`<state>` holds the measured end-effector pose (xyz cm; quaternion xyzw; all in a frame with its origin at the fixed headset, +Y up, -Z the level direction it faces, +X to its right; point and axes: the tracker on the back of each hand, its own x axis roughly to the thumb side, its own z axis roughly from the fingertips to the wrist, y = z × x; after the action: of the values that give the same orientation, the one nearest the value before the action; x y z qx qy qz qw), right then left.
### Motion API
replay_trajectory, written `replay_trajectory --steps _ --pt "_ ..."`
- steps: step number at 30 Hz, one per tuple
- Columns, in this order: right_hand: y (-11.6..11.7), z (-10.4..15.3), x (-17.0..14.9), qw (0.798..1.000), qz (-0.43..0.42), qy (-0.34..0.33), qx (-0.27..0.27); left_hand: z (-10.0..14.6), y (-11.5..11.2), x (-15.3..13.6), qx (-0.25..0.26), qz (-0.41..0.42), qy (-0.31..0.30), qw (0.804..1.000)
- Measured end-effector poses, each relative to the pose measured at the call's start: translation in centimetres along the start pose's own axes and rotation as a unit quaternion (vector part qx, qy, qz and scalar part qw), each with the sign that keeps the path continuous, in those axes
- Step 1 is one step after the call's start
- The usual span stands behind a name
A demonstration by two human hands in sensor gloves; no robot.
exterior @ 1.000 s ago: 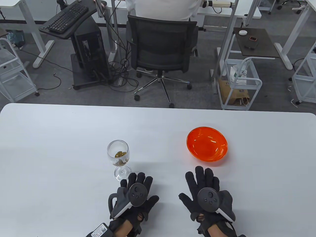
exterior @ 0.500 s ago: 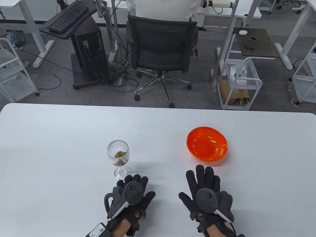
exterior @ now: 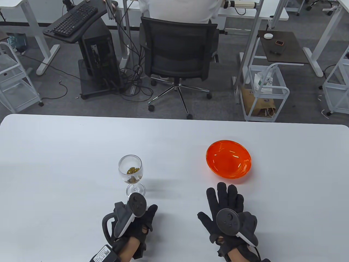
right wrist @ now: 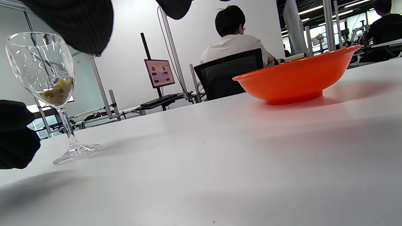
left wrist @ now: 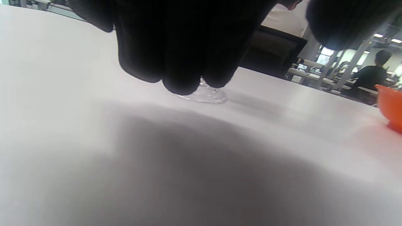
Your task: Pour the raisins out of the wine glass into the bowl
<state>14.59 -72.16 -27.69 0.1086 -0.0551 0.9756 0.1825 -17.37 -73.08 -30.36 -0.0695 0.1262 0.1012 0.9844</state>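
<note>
A clear wine glass (exterior: 130, 170) with yellowish raisins (exterior: 132, 172) in it stands upright left of centre on the white table (exterior: 68, 163). An empty orange bowl (exterior: 228, 159) sits to its right. My left hand (exterior: 137, 211) is just in front of the glass foot, turned on its side, holding nothing. In the left wrist view its fingers (left wrist: 176, 47) hang close before the foot (left wrist: 210, 94). My right hand (exterior: 226, 204) lies flat and open on the table in front of the bowl. The right wrist view shows the glass (right wrist: 47, 78) and the bowl (right wrist: 298, 78) apart.
Beyond the table's far edge stand a black office chair (exterior: 178, 51) with a seated person, a desk with a keyboard (exterior: 75, 20) and white wire carts (exterior: 265, 92). Bare table lies between the glass and the bowl.
My left hand has rolled from flat onto its side and shifted left toward the glass foot. The right hand, glass and bowl have not moved.
</note>
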Motion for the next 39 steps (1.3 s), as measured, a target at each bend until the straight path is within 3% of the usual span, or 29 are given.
replay_trajectory --steps 8,17,24,30,39 --pt "0.0 0.0 0.0 1.000 0.000 0.002 0.001 -1.3 0.7 -2.5 0.015 0.005 0.077 0.997" --pt "0.1 0.0 0.0 1.000 0.007 0.002 0.003 -2.9 0.7 -5.0 0.030 0.058 0.105 0.992" --pt "0.2 0.0 0.0 1.000 0.007 0.003 0.004 -4.5 -0.2 -5.8 0.013 0.115 0.067 0.991" --pt "0.2 0.0 0.2 1.000 0.008 0.001 0.006 -5.6 -1.1 -6.3 -0.029 0.282 0.018 0.959" --pt "0.2 0.1 0.9 1.000 0.026 -0.013 0.004 -7.0 -1.7 -6.5 -0.056 0.331 -0.029 0.941"
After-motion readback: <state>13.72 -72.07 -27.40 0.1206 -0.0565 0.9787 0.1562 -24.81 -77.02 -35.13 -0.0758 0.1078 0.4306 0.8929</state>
